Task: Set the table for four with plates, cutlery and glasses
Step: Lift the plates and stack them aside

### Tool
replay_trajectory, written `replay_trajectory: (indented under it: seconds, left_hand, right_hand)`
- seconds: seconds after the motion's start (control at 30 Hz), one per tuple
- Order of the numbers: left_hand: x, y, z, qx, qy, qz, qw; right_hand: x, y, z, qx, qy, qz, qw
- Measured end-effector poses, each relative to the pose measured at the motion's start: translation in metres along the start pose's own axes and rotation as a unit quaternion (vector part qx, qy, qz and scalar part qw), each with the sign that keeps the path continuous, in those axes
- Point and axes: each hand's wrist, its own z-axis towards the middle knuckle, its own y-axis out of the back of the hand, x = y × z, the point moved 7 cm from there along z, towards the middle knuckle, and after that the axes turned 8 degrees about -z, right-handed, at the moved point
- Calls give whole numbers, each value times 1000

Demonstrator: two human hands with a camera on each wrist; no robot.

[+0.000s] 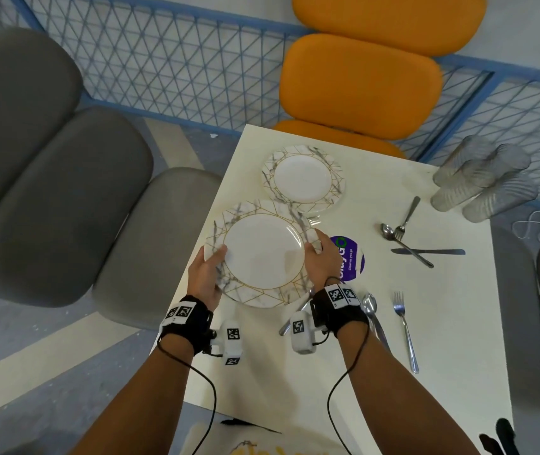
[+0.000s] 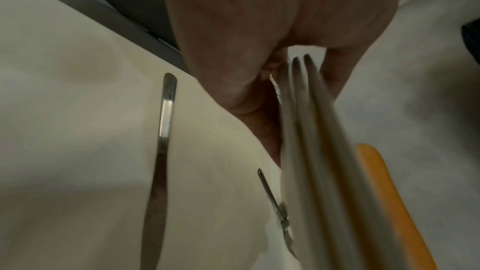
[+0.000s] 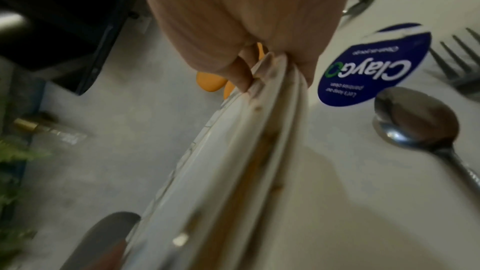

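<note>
Your left hand (image 1: 209, 274) and right hand (image 1: 319, 257) grip opposite rims of a stack of plates (image 1: 263, 254), fingers curled under the edges, held above the near left part of the surface (image 1: 442, 323). The wrist views show several rims stacked together. Beyond the stack, one plate (image 1: 303, 178) lies flat on the surface. A purple round sticker (image 1: 350, 257) sits just right of your right hand. A spoon (image 1: 371, 307) and fork (image 1: 405, 330) lie to the right, more cutlery (image 1: 406, 238) farther off, and glasses (image 1: 482, 178) cluster at the far right corner.
</note>
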Motion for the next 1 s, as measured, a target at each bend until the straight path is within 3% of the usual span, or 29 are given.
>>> replay_trajectory:
  seconds: [0.33, 0.47, 0.57, 0.7, 0.87, 1.0]
  left_hand:
    - [-7, 0, 27, -67, -32, -37, 997]
    - [-20, -1, 35, -90, -59, -38, 993]
    - [-28, 0, 41, -103, -68, -38, 992]
    - [-32, 5, 50, -109, -64, -27, 992]
    - [-33, 7, 57, -122, -64, -36, 990]
    - [-38, -1, 49, -137, -74, -21, 988]
  right_hand:
    - [18, 2, 66, 59, 48, 8, 997]
    - [34, 22, 131, 12, 14, 7, 1000]
    - [29, 32, 179, -51, -67, -33, 996]
    - [10, 26, 208, -33, -186, -94, 977]
    - [-2, 17, 229, 5, -179, -83, 980]
    - [0, 31, 229, -36, -176, -21, 983]
